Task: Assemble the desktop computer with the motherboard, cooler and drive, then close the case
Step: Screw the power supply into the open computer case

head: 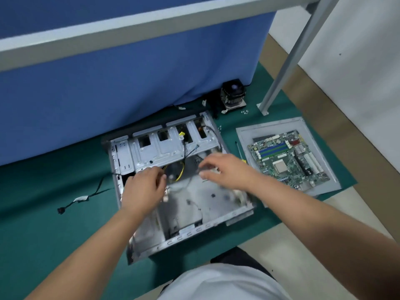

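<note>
1. Open case lies on green mat on the floor, side panel off, bare metal bay inside.
2. Left hand reaches into case near yellow-black cables; fingers curled, seem to pinch a black cable, blur prevents certainty.
3. Right hand hovers over case interior, fingers loosely bent; whether it holds anything, cannot tell.
4. Motherboard rests on grey panel, right of case.
5. Cooler stands beyond case by blue curtain.
6. Screwdriver lies between case and panel.
7. Loose cable on mat, left.
</note>
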`<action>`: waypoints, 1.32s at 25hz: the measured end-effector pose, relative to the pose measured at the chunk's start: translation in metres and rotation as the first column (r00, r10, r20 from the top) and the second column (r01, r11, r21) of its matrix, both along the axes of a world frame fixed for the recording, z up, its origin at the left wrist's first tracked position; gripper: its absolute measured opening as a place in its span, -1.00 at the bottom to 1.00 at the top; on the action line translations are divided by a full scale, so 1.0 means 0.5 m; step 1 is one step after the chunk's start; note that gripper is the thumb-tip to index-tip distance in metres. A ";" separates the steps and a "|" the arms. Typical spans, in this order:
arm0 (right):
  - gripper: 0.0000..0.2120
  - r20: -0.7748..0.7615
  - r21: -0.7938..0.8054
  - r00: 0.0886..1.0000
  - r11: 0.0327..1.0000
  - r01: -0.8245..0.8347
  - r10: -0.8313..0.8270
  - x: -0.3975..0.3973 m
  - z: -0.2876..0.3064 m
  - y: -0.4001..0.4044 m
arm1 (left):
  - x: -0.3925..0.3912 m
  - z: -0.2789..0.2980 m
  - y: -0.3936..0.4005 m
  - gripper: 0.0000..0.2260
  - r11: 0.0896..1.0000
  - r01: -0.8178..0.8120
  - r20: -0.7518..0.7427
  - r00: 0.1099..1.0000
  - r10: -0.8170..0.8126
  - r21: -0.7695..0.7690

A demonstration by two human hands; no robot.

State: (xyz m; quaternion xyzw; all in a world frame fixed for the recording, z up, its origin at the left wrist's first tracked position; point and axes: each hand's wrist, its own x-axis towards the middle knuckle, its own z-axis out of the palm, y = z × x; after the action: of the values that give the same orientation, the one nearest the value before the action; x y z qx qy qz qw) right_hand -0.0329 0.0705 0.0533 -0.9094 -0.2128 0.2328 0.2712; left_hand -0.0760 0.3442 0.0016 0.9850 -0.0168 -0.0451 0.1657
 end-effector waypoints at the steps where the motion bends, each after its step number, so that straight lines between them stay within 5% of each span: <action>1: -0.62 0.033 0.025 0.995 0.995 0.098 -0.098 0.046 0.018 -0.040 | 0.031 0.010 -0.017 -0.82 0.999 0.010 0.058 0.998 -0.008 -0.031; 6: -0.73 -0.019 -0.007 0.904 0.904 0.427 -0.427 0.222 -0.010 -0.223 | 0.233 0.019 -0.153 -0.63 0.993 0.098 0.061 0.994 -0.094 -0.060; 11: -0.58 -0.104 -0.159 0.882 0.883 0.442 -0.460 0.312 -0.129 -0.340 | 0.360 -0.042 -0.234 -0.41 0.998 0.017 -0.125 0.992 -0.011 0.053; 17: -0.53 -0.199 -0.150 0.816 0.839 0.523 -0.543 0.453 -0.233 -0.385 | 0.365 -0.078 -0.221 -0.39 0.999 0.025 -0.180 0.983 -0.016 0.047; 25: -0.80 0.073 -0.227 0.790 0.761 0.608 -0.609 0.584 -0.333 -0.333 | 0.362 -0.077 -0.230 -0.40 0.997 -0.021 -0.167 0.985 0.032 0.068; 33: -0.92 0.146 -0.428 0.825 0.717 0.550 -0.546 0.589 -0.338 -0.309 | 0.360 -0.080 -0.232 -0.41 0.997 -0.023 -0.151 0.988 0.034 0.073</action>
State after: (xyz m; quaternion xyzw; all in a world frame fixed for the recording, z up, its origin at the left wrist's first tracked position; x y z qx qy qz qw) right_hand 0.2617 -0.0838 -0.1157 -0.9696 0.1248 0.1808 0.1079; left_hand 0.1040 0.2283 -0.0384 0.9841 0.0115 -0.1184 0.1318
